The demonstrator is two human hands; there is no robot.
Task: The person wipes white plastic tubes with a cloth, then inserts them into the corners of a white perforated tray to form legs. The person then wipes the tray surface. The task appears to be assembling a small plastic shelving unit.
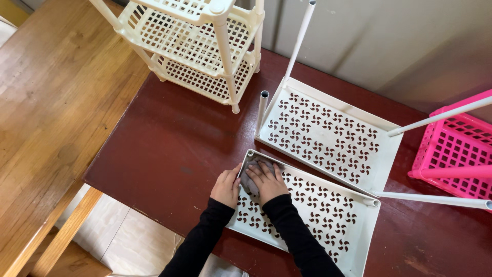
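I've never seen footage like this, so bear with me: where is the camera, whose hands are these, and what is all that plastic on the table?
There is one picture, taken by a camera worn on a person's head, looking down at their own hands. The right hand presses a grey cloth onto a white perforated shelf tray; the left hand rests at that tray's edge. Beside it on the dark red table lies a second white tray with white poles standing from its corners. A cream shelf rack stands behind them, and a pink rack sits at the right. A lighter wooden table adjoins on the left.
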